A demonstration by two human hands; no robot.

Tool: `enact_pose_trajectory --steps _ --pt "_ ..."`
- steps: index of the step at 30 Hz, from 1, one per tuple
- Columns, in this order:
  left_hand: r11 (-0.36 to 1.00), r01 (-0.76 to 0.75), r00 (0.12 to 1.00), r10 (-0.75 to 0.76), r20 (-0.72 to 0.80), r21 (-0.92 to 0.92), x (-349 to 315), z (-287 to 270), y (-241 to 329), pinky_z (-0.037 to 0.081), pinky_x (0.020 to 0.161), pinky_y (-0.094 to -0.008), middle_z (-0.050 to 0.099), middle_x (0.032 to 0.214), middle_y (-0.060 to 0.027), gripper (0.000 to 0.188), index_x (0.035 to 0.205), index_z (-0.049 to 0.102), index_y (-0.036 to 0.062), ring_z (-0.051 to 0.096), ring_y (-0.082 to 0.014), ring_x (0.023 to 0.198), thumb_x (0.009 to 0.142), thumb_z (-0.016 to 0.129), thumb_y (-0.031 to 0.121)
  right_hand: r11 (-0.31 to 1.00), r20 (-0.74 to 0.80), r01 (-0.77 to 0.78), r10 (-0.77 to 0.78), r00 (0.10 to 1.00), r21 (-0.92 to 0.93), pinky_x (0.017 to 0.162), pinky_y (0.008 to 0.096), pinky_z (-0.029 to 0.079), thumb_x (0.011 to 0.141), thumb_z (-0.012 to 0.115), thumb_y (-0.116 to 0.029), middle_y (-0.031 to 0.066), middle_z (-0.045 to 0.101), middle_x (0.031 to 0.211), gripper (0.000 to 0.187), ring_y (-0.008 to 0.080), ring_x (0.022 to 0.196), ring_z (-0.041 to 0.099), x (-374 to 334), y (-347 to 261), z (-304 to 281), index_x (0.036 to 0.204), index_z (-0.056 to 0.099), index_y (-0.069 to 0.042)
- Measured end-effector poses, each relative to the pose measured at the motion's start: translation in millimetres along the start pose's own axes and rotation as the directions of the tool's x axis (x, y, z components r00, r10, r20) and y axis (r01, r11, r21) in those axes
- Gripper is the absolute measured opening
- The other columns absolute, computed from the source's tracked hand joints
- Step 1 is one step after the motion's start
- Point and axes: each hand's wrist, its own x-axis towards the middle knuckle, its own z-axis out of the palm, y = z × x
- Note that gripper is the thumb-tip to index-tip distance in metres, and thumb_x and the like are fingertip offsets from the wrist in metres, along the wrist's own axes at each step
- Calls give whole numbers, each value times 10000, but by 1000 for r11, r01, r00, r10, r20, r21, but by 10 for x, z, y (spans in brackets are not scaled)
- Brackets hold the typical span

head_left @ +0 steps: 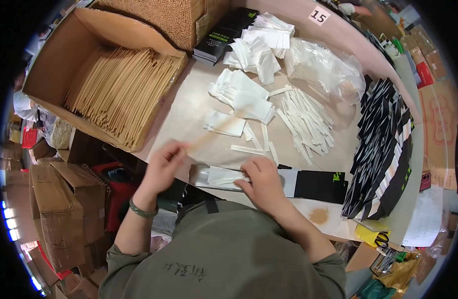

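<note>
My left hand (165, 163) is closed on the end of a pair of wooden chopsticks (215, 131), blurred by motion, which slants up and right over the table. My right hand (265, 183) rests at the table's near edge, thumb and fingers pinched at the right end of a folded white napkin (221, 175). Under the napkin lies a shiny metal tray (199, 175). Just right of that hand is a flat black paper sleeve (318, 186). Beyond my hands are stacks of white napkins (241, 92) and a heap of narrow white packets (305, 122).
An open cardboard box (49, 74) of wooden chopsticks stands at the left, with another full box (204, 22) behind. Clear plastic bags (326, 70) lie at the back. A tall pile of black sleeves (381, 149) lines the right edge, beside a curved rim.
</note>
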Motion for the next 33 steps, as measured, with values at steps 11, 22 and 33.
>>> enact_pose_trajectory --steps 11,22,33 --pt "915 135 946 -233 226 380 3 9 198 542 706 -294 685 847 -91 52 886 643 -39 662 -156 745 839 665 -51 994 111 74 -65 992 -75 1019 492 415 714 808 -151 208 538 1323 300 402 1253 480 -415 239 -364 796 546 -31" --pt "860 -101 987 150 -59 500 215 1012 179 551 747 -346 656 893 -122 157 969 678 33 679 -260 833 816 710 43 981 64 -31 44 997 -192 998 475 418 701 807 -168 225 507 1340 326 406 1223 481 -318 182 -250 866 565 -24" --pt "763 -303 951 201 236 571 88 684 493 512 894 -359 610 1124 -125 577 1320 492 22 634 -243 1000 826 770 130 991 112 72 -59 992 -116 958 470 431 689 773 -102 200 510 1221 642 383 1116 515 -227 45 -498 1290 546 -87"
